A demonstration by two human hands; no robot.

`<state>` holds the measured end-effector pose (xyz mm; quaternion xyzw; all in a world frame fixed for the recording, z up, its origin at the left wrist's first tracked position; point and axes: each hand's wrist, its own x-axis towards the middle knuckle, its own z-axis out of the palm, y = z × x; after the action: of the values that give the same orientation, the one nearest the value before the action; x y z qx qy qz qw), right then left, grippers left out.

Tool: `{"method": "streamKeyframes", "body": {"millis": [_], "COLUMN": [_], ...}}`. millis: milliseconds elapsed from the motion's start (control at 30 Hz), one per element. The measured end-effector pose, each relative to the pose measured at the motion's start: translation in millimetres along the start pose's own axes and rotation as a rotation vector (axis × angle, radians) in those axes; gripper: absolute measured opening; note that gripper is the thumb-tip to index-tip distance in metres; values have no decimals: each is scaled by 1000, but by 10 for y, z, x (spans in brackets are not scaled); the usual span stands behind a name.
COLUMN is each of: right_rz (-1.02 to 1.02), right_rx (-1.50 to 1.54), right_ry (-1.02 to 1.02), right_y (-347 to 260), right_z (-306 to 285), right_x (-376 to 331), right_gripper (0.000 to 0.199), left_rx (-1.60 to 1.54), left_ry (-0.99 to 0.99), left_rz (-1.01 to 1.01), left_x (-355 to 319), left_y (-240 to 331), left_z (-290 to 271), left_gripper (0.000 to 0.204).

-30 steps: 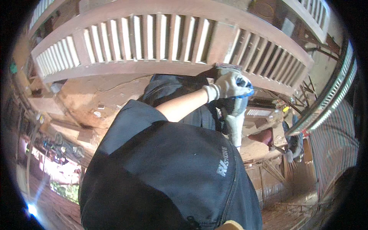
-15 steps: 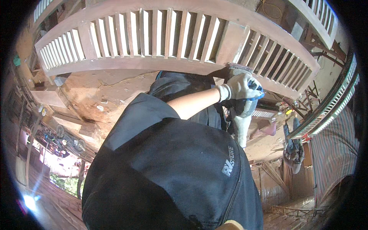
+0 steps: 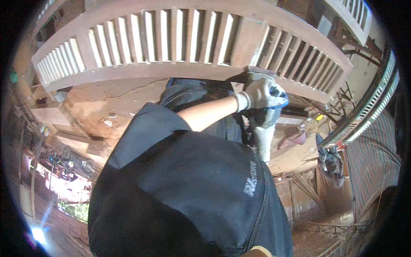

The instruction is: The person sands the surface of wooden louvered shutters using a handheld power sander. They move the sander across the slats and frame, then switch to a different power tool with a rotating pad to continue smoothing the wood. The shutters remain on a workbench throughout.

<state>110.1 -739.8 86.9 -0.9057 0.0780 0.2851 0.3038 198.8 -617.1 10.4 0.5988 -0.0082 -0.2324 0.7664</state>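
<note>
My left hand (image 3: pixel 260 95), in a grey-white glove with blue at its finger side, is curled closed beside the lower rail of a long slatted wooden panel (image 3: pixel 141 72). Dark and blue material shows at its fingers, but what it grips cannot be made out. Just above it, a flat brownish-grey pad (image 3: pixel 262 70) meets the rail's edge. My right hand (image 3: pixel 266 118), also gloved and with a white sleeve, is just below the left, and its fingers are hidden. Both hands are close together in front of my dark-clothed legs.
Another slatted panel (image 3: pixel 361 21) stands at the upper right, with a curved-looking slatted frame (image 3: pixel 364 113) below it. Boards (image 3: pixel 72 139) lie on the dusty floor at left. A person (image 3: pixel 332 162) is farther back near a striped sheet (image 3: pixel 372 158).
The whole view has shifted slightly, so the panel and both hands appear a little farther left. My hands stay together by the same part of the rail.
</note>
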Motion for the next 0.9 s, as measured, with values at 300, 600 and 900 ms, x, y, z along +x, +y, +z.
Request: {"method": "streamKeyframes", "body": {"millis": [300,600,900], "right_rz": [556,240,138], "right_rx": [177,-98,-137], "right_ry": [-7,29,-2], "right_y": [-182,-140,-217], "right_z": [-125,-26,-43], "right_x": [155,43,-13], "right_gripper": [55,61,73], "left_rx": [-141,-98,-116], "left_ry": [-10,27,60], "left_rz": [-45,-42,-17], "left_x": [187,-21,-134], "left_y": [-34,-4,-12], "left_z": [-59,-68,-53], "left_gripper": [18,16,17]}}
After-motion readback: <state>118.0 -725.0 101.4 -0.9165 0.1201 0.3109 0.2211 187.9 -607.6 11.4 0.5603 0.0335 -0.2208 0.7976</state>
